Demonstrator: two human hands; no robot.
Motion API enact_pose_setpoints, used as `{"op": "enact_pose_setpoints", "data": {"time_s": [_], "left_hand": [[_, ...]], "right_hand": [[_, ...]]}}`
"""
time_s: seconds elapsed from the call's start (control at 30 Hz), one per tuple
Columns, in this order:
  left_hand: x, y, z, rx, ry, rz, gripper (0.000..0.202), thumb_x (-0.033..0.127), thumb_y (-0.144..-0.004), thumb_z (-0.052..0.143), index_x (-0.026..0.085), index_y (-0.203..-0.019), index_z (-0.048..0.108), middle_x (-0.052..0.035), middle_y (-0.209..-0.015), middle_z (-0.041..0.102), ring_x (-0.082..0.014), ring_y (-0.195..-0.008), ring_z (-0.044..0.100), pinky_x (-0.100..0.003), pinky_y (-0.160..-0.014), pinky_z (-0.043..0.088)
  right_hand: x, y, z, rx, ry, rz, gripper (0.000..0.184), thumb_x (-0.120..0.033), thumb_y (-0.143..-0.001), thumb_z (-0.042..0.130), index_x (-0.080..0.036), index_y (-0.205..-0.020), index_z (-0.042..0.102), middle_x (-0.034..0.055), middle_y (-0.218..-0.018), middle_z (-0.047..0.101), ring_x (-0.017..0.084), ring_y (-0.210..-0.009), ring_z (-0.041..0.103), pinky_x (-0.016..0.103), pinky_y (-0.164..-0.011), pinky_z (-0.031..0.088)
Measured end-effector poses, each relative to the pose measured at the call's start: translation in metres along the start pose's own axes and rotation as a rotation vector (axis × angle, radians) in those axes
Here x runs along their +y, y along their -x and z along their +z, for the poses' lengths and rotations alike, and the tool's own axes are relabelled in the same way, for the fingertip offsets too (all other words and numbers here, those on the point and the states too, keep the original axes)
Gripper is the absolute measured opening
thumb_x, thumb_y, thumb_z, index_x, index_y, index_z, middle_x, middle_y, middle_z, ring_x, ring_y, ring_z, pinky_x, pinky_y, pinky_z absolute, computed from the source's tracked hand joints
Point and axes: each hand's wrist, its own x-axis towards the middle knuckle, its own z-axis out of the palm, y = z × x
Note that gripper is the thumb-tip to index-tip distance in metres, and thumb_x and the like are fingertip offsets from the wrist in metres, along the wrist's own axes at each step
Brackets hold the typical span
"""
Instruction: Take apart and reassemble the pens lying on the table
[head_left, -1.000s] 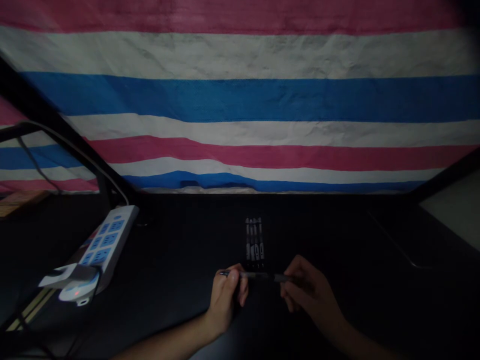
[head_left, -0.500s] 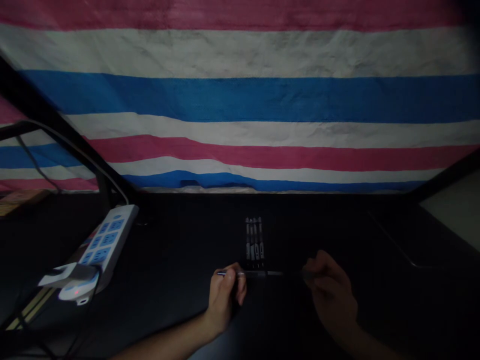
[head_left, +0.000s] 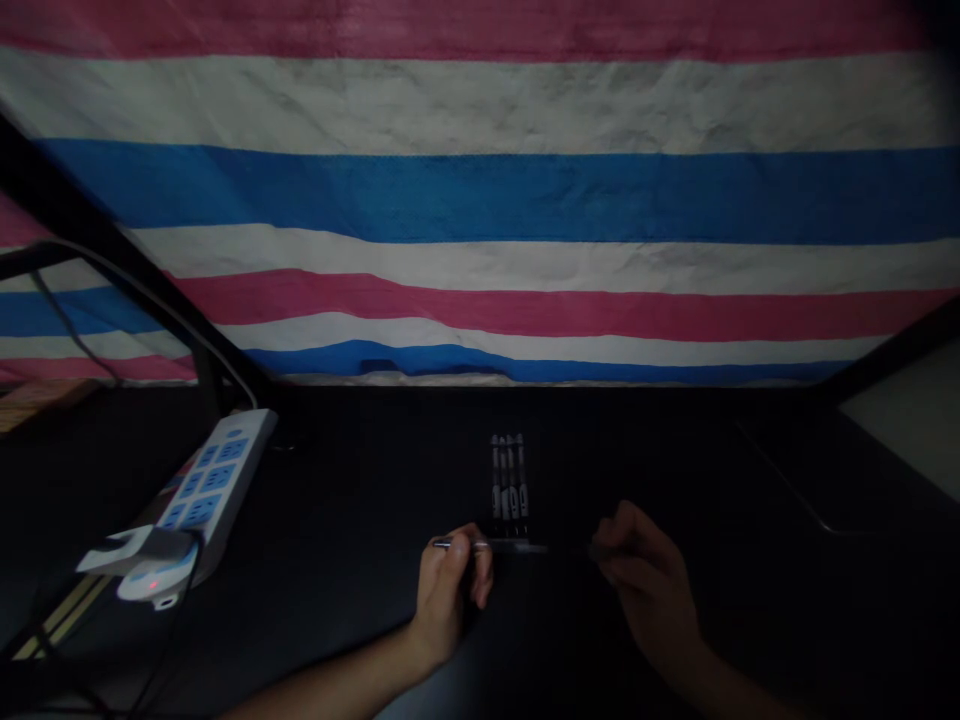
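Note:
My left hand (head_left: 448,590) is closed round a thin pen (head_left: 495,546) that lies level, pointing right, just above the dark table (head_left: 360,520). My right hand (head_left: 641,585) hovers a short way to the right of the pen's end, fingers curled and pinched on a small dark piece that I cannot make out. Three pens (head_left: 508,482) lie side by side on the table just behind the held pen, pointing away from me.
A white power strip (head_left: 210,490) with blue sockets and a plugged-in adapter (head_left: 146,570) sits at the left. A striped red, white and blue tarp (head_left: 480,200) hangs behind the table. Black frame bars (head_left: 112,260) and cables run along the left.
One second ago both hands met on the pen. My right hand has pulled away to the right, leaving a gap; my left hand has kept hold of the pen in place.

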Motion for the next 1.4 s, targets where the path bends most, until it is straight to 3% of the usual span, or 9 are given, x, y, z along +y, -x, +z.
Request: {"op": "enact_pose_setpoints", "data": {"time_s": [0.1,0.3,0.5,0.77,0.93,1.03,1.1,1.3,1.4], "left_hand": [[-0.001,0.001,0.000,-0.015,0.000,0.003,0.057,0.057,-0.089,0.037,0.018,-0.049,0.048,0.0017,-0.039,0.039,-0.0110,-0.040,0.034,-0.027,-0.044,0.022],[-0.002,0.001,-0.001,-0.014,-0.007,-0.007,0.057,0.056,-0.090,0.037,0.018,-0.049,0.049,0.0012,-0.039,0.040,-0.0111,-0.041,0.036,-0.027,-0.044,0.023],[0.001,-0.001,-0.001,-0.005,-0.013,-0.008,0.057,0.057,-0.089,0.038,0.018,-0.050,0.050,0.0012,-0.038,0.041,-0.0112,-0.040,0.036,-0.026,-0.044,0.024],[-0.002,0.002,-0.002,-0.043,-0.001,-0.008,0.057,0.057,-0.089,0.037,0.017,-0.050,0.051,0.0008,-0.038,0.041,-0.0114,-0.040,0.037,-0.026,-0.044,0.024],[-0.001,0.003,-0.001,-0.062,-0.010,-0.001,0.057,0.057,-0.088,0.038,0.017,-0.049,0.050,0.0001,-0.038,0.042,-0.0118,-0.041,0.038,-0.026,-0.044,0.024],[-0.001,0.003,0.000,-0.042,-0.008,0.000,0.057,0.057,-0.089,0.038,0.017,-0.049,0.050,0.0005,-0.037,0.041,-0.0118,-0.040,0.037,-0.027,-0.044,0.024],[-0.001,0.002,0.000,-0.036,-0.008,0.003,0.057,0.056,-0.089,0.038,0.017,-0.050,0.050,0.0006,-0.038,0.041,-0.0119,-0.040,0.038,-0.027,-0.044,0.024],[-0.002,0.001,-0.001,-0.029,0.010,-0.011,0.056,0.055,-0.090,0.037,0.017,-0.050,0.050,0.0010,-0.038,0.040,-0.0117,-0.040,0.036,-0.027,-0.044,0.023],[-0.002,0.001,-0.001,-0.022,-0.002,0.002,0.057,0.054,-0.090,0.037,0.018,-0.048,0.050,0.0003,-0.038,0.040,-0.0120,-0.042,0.037,-0.027,-0.045,0.024]], "right_hand": [[-0.001,0.001,0.000,-0.032,0.139,-0.043,0.014,-0.009,-0.065,0.053,-0.020,-0.067,0.045,-0.0056,-0.061,0.044,0.008,-0.054,0.037,0.020,-0.049,0.031],[-0.005,0.009,0.012,-0.262,0.419,-0.172,0.008,-0.016,-0.084,0.053,-0.023,-0.087,0.050,-0.0021,-0.075,0.054,0.010,-0.059,0.054,0.025,-0.057,0.046],[0.000,0.012,0.012,-0.263,0.478,-0.296,0.008,-0.019,-0.090,0.050,-0.024,-0.096,0.050,0.0029,-0.087,0.060,0.013,-0.067,0.063,0.024,-0.056,0.050],[0.000,0.010,0.011,-0.242,0.623,-0.197,0.008,-0.028,-0.089,0.052,-0.022,-0.095,0.055,0.0010,-0.071,0.068,0.012,-0.060,0.063,0.022,-0.055,0.049],[-0.006,0.008,0.010,-0.321,0.695,-0.101,0.031,-0.036,-0.094,0.043,-0.020,-0.071,0.056,-0.0022,-0.056,0.058,0.010,-0.050,0.055,0.021,-0.051,0.042],[-0.005,0.010,0.010,-0.343,0.669,-0.119,0.021,-0.036,-0.094,0.043,-0.021,-0.097,0.056,-0.0009,-0.067,0.061,0.011,-0.054,0.055,0.023,-0.054,0.044],[-0.003,0.013,0.010,-0.338,0.660,-0.151,0.023,-0.033,-0.092,0.046,-0.023,-0.113,0.048,0.0012,-0.079,0.064,0.012,-0.060,0.057,0.025,-0.060,0.047],[0.000,0.012,0.008,-0.293,0.774,-0.153,0.009,-0.028,-0.091,0.046,-0.023,-0.096,0.051,-0.0012,-0.071,0.061,0.012,-0.059,0.055,0.025,-0.057,0.044],[-0.006,0.008,0.009,-0.366,0.824,-0.137,0.027,-0.033,-0.093,0.041,-0.021,-0.072,0.054,-0.0021,-0.059,0.055,0.011,-0.055,0.053,0.024,-0.054,0.040]]}}
